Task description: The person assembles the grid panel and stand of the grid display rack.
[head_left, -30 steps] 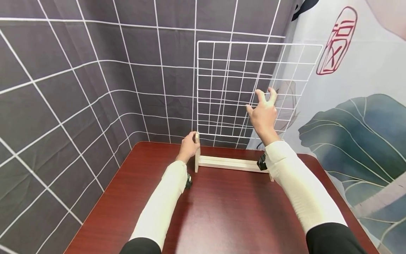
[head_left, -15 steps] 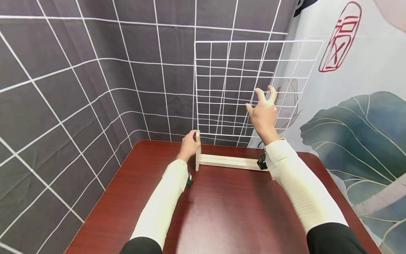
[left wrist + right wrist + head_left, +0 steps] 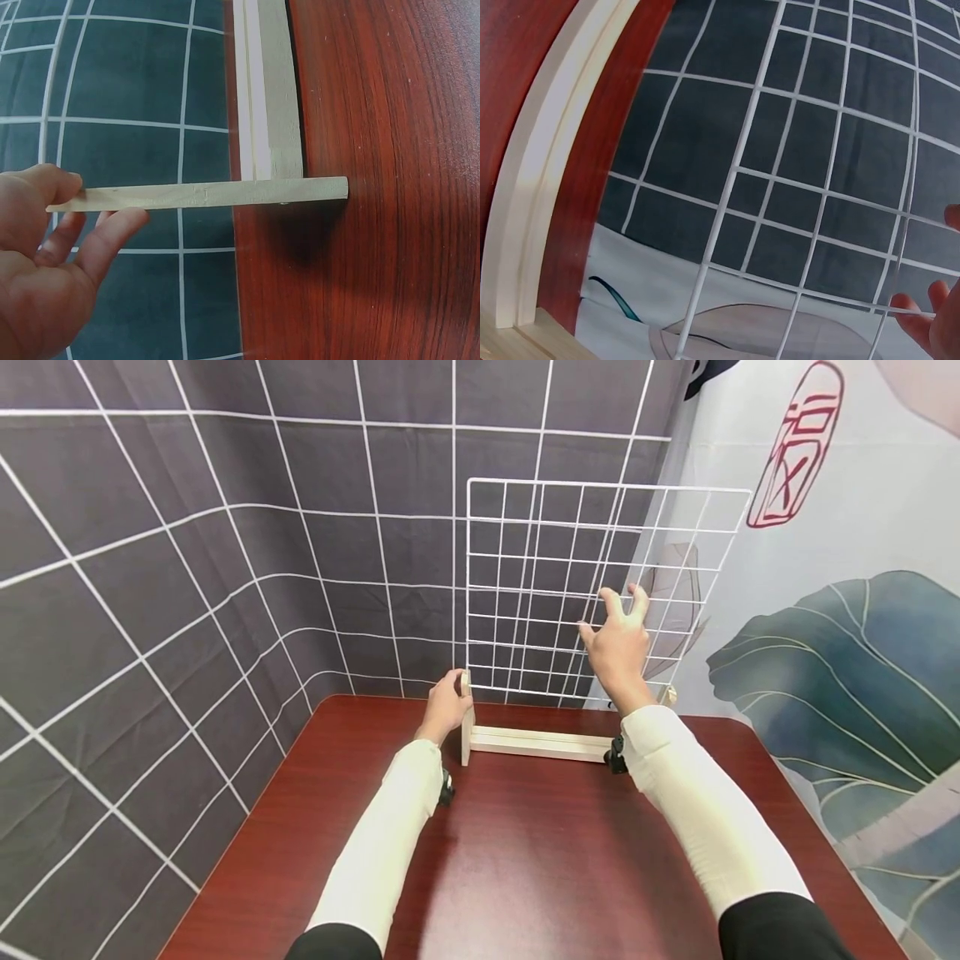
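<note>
My left hand (image 3: 445,703) pinches the top of an upright wooden side piece (image 3: 202,195) between thumb and fingers. A grooved wooden crossbar (image 3: 540,744) runs from that piece to the right, forming a stand. My right hand (image 3: 617,652), fingers spread and bent, holds a white wire grid panel (image 3: 574,561) above the stand. The panel's lower edge hangs behind the crossbar, at about the height of the side pieces' tops. In the right wrist view, fingertips (image 3: 915,319) hook at the panel's wires. The right side piece (image 3: 667,695) is mostly hidden by my right arm.
The stand is on a reddish-brown wooden table (image 3: 525,860). A dark curtain (image 3: 322,468) with white grid lines hangs behind and to the left. On the right hangs a pale curtain (image 3: 720,635) with a leaf print, close to the panel.
The wire grid panel has come down a little in my right hand, and the right side piece's top now shows. My left hand keeps its hold on the side piece.
</note>
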Demonstrator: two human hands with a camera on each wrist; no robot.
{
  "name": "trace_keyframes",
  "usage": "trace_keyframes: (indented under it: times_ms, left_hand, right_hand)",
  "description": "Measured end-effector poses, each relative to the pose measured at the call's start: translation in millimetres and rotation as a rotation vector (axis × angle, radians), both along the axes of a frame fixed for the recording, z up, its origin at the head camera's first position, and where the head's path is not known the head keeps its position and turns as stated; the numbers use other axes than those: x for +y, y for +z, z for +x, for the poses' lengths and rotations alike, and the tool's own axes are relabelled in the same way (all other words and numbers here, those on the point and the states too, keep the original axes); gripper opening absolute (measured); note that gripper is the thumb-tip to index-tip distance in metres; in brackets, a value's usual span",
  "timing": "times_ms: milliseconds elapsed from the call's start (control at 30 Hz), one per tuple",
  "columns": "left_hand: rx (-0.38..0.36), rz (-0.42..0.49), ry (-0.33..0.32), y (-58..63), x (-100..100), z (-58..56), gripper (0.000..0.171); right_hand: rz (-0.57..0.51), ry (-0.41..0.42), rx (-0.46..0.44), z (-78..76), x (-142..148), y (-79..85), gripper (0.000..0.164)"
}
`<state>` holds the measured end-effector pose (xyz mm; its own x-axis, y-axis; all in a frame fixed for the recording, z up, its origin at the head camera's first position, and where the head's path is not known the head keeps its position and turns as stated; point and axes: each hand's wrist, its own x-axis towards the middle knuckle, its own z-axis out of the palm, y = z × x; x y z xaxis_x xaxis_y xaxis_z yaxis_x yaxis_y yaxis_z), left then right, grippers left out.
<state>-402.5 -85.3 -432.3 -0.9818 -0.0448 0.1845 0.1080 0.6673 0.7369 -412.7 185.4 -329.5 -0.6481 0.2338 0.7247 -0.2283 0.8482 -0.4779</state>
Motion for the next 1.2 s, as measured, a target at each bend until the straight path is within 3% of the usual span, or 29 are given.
trace_keyframes:
  times_ms: [1200]
  left_hand:
    - [0.009, 0.008, -0.009, 1.0, -1.2, 1.4, 0.062]
  right_hand:
    - [0.003, 0.023, -0.002, 5.7, -3.1, -29.0, 0.056]
